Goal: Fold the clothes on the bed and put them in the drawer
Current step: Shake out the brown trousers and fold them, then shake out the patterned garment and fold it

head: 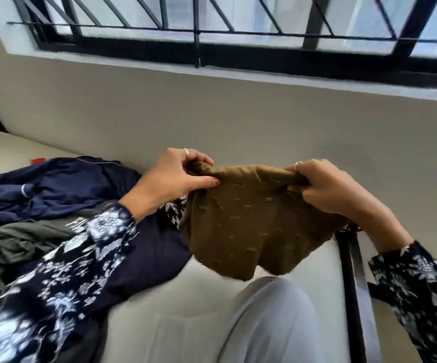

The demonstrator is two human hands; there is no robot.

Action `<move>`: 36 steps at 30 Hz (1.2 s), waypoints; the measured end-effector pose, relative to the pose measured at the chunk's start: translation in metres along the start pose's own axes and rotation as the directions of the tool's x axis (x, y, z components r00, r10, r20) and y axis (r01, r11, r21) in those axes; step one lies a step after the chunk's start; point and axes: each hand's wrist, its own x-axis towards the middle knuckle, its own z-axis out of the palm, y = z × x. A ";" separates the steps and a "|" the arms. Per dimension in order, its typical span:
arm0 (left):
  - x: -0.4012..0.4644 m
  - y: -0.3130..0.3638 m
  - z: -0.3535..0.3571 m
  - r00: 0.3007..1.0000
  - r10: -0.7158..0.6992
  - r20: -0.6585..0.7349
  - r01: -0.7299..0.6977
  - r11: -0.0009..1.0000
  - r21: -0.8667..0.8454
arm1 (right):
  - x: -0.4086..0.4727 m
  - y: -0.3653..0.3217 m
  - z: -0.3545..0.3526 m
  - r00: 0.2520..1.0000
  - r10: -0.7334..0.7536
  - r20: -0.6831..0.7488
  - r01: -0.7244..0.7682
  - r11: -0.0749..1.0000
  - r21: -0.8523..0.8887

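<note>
A brown garment [249, 226] with small pale flecks hangs in the air above the white bed [165, 305]. My left hand [170, 176] pinches its top edge on the left and my right hand [327, 187] grips the bunched top edge on the right. The cloth droops between and below both hands. A heap of clothes lies on the bed to the left: a navy garment [55, 184], a dark grey-green one [15, 244] and a dark purple one [154, 247]. No drawer is in view.
A beige wall [238, 121] runs behind the bed under a barred window [212, 30]. A black metal bed frame [351, 284] stands at the right edge of the mattress. My light-trousered knee [272, 323] is at the bottom centre.
</note>
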 end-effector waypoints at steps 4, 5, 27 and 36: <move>0.050 0.028 0.051 0.992 0.128 -0.010 -0.129 0.990 -0.064 | 0.005 0.048 -0.035 0.958 0.148 -0.247 -0.176 0.980 -0.097; 0.058 0.033 0.063 0.988 0.155 -0.015 -0.155 0.984 -0.083 | 0.004 0.056 -0.040 0.943 0.150 -0.297 -0.192 0.975 -0.116; 0.013 -0.134 0.123 0.951 -0.284 0.125 0.233 0.919 0.318 | -0.045 0.126 0.129 0.872 0.314 0.376 -0.250 0.945 -0.209; -0.014 -0.167 0.065 0.914 -0.403 -0.031 0.393 0.867 0.308 | 0.050 0.045 0.154 0.905 0.003 0.425 -0.011 1.000 0.015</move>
